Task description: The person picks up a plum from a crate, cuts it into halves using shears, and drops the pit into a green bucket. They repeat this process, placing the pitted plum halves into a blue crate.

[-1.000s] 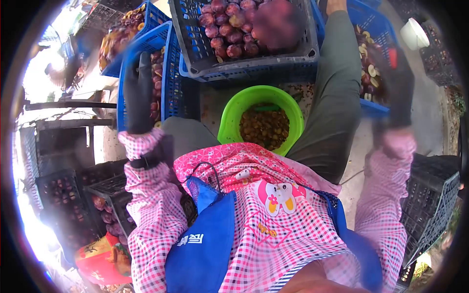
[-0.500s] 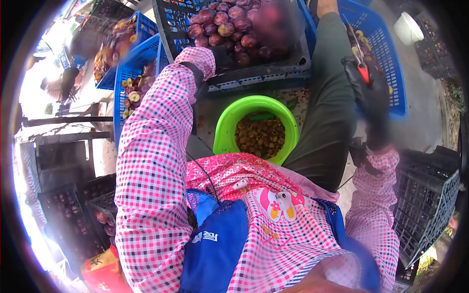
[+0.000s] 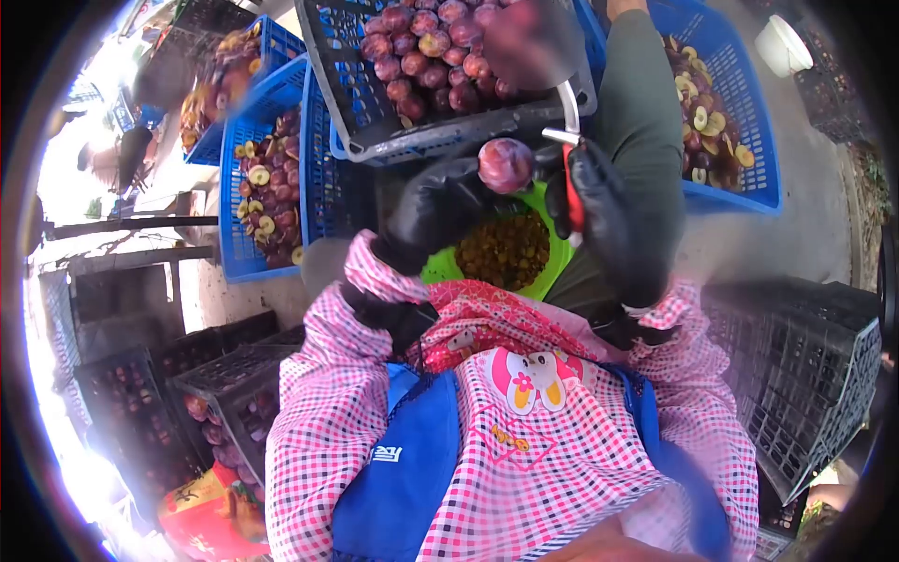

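My left hand (image 3: pixel 438 204), in a black glove, is closed on a whole purple-red plum (image 3: pixel 506 165) above the lime-green basin (image 3: pixel 561 251). To its right, my black-gloved right hand (image 3: pixel 611 204) is wrapped round a red-handled cutting tool (image 3: pixel 575 199). The tool's curved metal end points away from me, close to the plum but apart from it. Small brown pits or scraps (image 3: pixel 503 249) lie in the basin, which my hands partly cover. Beyond the hands, a black crate (image 3: pixel 412 148) holds many whole plums (image 3: pixel 435 70); a dark blur hides its right part.
Blue crates of cut plum halves stand at the right (image 3: pixel 763 140) and left (image 3: pixel 228 225). A white bucket (image 3: pixel 783 47) is at the far right. Black crates (image 3: pixel 815 365) are stacked near my right elbow; others (image 3: pixel 225 384) with plums stand at lower left, beside a red bag (image 3: pixel 211 515).
My left hand has come back from the plum crate with a plum in it. My right hand has swung in from the right-hand blue crate with the tool, and both hands now meet over the basin.
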Demonstrator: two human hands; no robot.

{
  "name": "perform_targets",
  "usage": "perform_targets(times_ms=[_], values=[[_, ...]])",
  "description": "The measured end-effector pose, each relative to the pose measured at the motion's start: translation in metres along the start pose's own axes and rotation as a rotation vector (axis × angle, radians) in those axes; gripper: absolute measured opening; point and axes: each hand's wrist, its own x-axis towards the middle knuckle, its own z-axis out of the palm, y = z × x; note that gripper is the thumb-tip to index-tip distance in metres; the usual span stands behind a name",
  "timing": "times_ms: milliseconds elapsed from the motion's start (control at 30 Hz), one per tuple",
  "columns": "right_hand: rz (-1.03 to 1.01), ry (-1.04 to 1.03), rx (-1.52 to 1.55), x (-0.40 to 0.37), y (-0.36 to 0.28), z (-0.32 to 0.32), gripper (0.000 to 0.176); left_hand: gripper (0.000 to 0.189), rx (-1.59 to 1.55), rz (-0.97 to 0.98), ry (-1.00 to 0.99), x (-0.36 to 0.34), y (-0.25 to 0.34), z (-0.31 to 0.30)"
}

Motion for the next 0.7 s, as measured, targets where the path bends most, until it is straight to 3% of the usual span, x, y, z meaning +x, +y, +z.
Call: perform_targets(times_ms=[33,100,133,200,233,300,400,700], values=[[-0.051,0.004,0.083,0.002,0.021,0.006,0.026,0.037,-0.01,-0.004,0.009,-0.005,0.008,0.022],[-0.095,-0.009,0.101,-0.004,0.028,0.012,0.023,0.048,-0.496,-0.333,0.261,-0.01,0.042,0.076],[-0.083,-0.013,0.1,-0.006,0.032,0.011,0.023,0.048,-0.504,-0.336,0.269,-0.014,0.032,0.072],[-0.188,0.098,-0.282,-0.007,0.036,0.009,0.024,0.057,-0.507,-0.374,0.276,-0.017,0.011,0.059],[-0.185,0.092,-0.286,-0.01,0.034,0.011,0.024,0.054,-0.684,-0.305,0.202,-0.02,0.009,0.055],[-0.413,0.103,-0.752,-0.019,0.027,0.016,0.024,0.053,-0.669,-0.292,0.259,-0.021,0.007,0.06],[-0.509,0.148,-0.93,-0.02,0.037,0.022,0.023,0.052,-0.609,-0.265,0.325,-0.02,0.01,0.075],[-0.579,0.185,-0.991,-0.014,0.052,0.022,0.022,0.05,-0.524,-0.239,0.379,-0.019,0.005,0.091]])
